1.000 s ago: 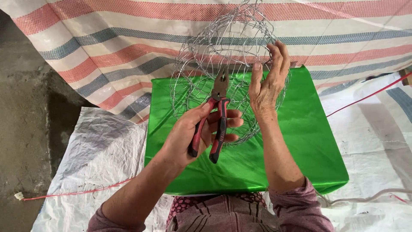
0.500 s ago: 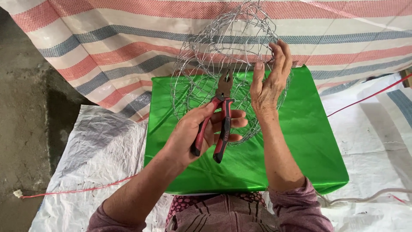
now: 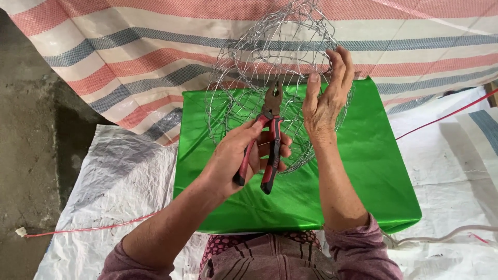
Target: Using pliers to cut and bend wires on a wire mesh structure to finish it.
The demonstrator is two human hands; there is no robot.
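Wire mesh against right hand, pliers left

Red-handled pliers, shiny green cloth

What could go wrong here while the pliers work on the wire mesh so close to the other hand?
1. The right hand steadies the wire mesh with bare fingers near the nose of the pliers; a slip could pinch or scrape them.
2. The mesh looks light and springy, so a loose wire end might flick toward the skin or face.
3. The left hand holds the handles near their ends, so the grip could slide.
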